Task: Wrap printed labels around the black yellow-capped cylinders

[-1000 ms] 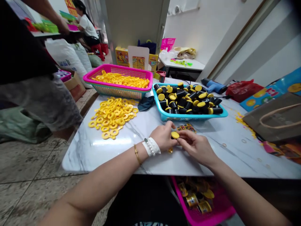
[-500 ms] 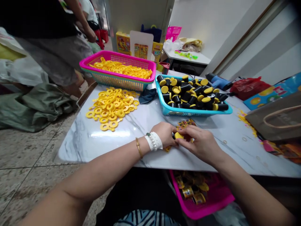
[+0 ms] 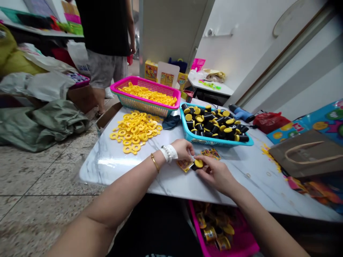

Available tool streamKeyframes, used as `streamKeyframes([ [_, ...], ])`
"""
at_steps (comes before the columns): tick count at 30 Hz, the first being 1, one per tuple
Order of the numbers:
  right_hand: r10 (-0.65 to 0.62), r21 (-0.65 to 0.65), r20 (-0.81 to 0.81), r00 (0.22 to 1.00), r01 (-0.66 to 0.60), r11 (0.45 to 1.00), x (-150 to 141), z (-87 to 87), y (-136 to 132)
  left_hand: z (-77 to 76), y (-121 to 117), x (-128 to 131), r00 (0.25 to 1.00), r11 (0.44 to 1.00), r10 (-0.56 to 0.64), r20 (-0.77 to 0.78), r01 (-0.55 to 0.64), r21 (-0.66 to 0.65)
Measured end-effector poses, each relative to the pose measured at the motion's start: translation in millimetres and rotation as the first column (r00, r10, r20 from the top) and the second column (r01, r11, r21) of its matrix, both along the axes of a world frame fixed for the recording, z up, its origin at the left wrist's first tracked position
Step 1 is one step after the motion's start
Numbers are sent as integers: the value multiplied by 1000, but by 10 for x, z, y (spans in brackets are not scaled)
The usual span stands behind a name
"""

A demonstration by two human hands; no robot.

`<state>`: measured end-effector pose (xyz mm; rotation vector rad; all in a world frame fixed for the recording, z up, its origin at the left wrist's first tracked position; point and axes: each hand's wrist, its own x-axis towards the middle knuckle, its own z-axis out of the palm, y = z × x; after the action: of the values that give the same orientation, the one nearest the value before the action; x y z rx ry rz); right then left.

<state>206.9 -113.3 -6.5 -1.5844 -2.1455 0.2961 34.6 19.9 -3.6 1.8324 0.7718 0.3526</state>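
Observation:
My right hand (image 3: pixel 214 172) pinches a small black tube with a yellow cap (image 3: pixel 198 164) just above the white marble table (image 3: pixel 112 160). Beside it, my left hand (image 3: pixel 183 149) has its fingers closed on a yellow printed sticker (image 3: pixel 185 165) that touches the tube. More stickers (image 3: pixel 211 153) lie on the table behind my hands. A blue basket (image 3: pixel 191 137) full of black tubes with yellow caps stands just beyond them.
A loose pile of yellow rings (image 3: pixel 135 131) lies at the left, with a pink basket (image 3: pixel 144 103) of rings behind it. A brown paper bag (image 3: pixel 308 153) and a blue tool (image 3: pixel 241 113) sit at the right. A pink bin (image 3: pixel 227 235) is under the table. A person (image 3: pixel 107 43) stands at the back left.
The view has swung left and up. My hands stay together on the tube, and a sticker now shows under my left fingers. The standing person has moved further back.

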Motion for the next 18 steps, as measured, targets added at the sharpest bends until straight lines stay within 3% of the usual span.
streamKeyframes([
  [3,-65,33,-21,998,66,997,0,-62,5,26,2,3,993,994,103,61,-102,-25],
  [5,-131,-15,-215,968,131,991,15,-62,23,54,-14,20,979,984,175,106,-174,-21],
  [6,-168,-81,-369,914,148,986,28,-49,40,71,-22,27,962,974,226,155,-222,-45],
  [8,-257,-244,-670,697,121,962,53,-13,95,105,-34,34,897,940,337,286,-302,-161],
  [10,-360,-397,-799,481,27,918,56,8,174,127,-40,34,806,889,443,393,-338,-310],
  [11,-408,-457,-800,440,-6,889,41,3,216,132,-44,35,768,866,482,423,-344,-362],
  [13,-467,-513,-741,482,42,857,-28,-41,283,129,-62,40,728,839,532,433,-380,-390],
  [15,-463,-449,-646,607,188,873,-124,-113,303,111,-95,56,711,819,569,413,-442,-366],
  [17,-403,-246,-525,750,320,915,-180,-188,286,76,-121,81,717,810,586,378,-496,-314],
  [18,-350,-84,-445,824,351,932,-176,-226,281,52,-122,94,716,807,591,373,-513,-294],
])
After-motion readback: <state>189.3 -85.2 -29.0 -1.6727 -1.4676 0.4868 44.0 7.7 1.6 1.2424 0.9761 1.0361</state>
